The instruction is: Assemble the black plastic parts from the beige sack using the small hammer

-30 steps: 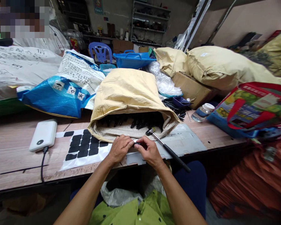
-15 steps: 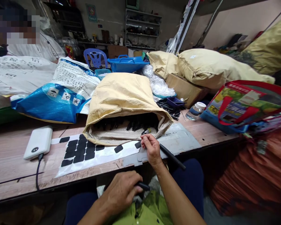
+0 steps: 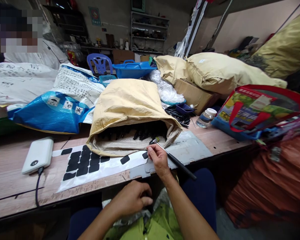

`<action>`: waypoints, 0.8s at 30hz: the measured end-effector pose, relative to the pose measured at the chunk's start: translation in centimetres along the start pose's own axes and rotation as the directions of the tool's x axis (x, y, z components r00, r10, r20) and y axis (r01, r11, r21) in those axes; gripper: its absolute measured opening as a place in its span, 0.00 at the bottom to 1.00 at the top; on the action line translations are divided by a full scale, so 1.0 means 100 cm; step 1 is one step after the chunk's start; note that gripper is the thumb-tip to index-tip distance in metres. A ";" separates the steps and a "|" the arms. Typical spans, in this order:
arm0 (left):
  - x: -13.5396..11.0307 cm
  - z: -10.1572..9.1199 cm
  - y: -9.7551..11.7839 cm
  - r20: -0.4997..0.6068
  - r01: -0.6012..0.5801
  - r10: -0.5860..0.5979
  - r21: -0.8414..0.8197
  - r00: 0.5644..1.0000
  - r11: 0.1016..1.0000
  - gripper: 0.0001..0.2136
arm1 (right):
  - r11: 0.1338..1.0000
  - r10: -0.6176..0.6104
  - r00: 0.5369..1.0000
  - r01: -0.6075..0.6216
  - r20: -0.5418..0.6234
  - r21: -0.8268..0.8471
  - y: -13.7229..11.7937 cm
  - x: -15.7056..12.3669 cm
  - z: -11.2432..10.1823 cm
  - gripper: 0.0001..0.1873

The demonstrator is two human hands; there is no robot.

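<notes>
My right hand (image 3: 158, 159) rests on the table edge, fingers pinched together beside a loose black pad (image 3: 145, 155) at the end of a white backing sheet (image 3: 107, 168) that carries several black pads (image 3: 83, 163). A small hammer (image 3: 175, 160) lies just right of this hand, its head at the mouth of an open tan paper sack (image 3: 130, 106) with black parts (image 3: 140, 132) inside. My left hand (image 3: 132, 199) is below the table edge over my lap, fingers curled; what they hold, if anything, is hidden.
A grey metal plate (image 3: 192, 150) lies under the hammer. A white power bank (image 3: 37, 155) with a cable sits at the left, a blue-and-white sack (image 3: 57, 106) behind it. A water bottle (image 3: 205, 117) and a red-handled bag (image 3: 260, 110) are at the right. Another person (image 3: 27, 46) sits far left.
Both hands were together at the sheet's edge. My left hand dropped to my lap holding a black part, now hidden in curled fingers. My right hand stayed by the loose pad and settled lower.
</notes>
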State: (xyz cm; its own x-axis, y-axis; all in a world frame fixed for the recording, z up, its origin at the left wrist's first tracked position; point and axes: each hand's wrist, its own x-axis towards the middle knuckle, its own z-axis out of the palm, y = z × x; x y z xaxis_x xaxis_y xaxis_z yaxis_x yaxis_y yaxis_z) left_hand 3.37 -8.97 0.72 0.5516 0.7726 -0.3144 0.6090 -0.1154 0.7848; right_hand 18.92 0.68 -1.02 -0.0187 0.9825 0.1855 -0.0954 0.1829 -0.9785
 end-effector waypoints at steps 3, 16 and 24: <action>0.025 -0.053 0.022 -0.150 -0.160 0.138 -0.139 0.979 0.977 0.09 | 1.000 -0.009 1.000 0.009 -0.006 -0.003 0.001 -0.001 -0.001 0.15; 0.137 -0.130 0.004 -0.748 0.352 -0.072 0.223 0.660 0.909 0.11 | 0.998 -0.045 0.999 0.045 0.002 -0.042 0.010 0.002 -0.003 0.16; 0.061 -0.092 -0.017 -0.614 0.029 0.111 0.214 0.782 0.976 0.09 | 0.999 -0.044 0.998 0.045 -0.047 0.000 0.006 0.001 0.000 0.16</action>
State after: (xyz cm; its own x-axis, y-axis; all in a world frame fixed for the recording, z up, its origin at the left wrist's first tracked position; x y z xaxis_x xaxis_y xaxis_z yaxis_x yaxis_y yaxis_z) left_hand 0.46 1.72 2.43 0.1493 0.9742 0.1694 0.7324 -0.2240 0.6429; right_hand 18.86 0.90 -1.54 0.0327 0.9740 0.2243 -0.0963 0.2264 -0.9692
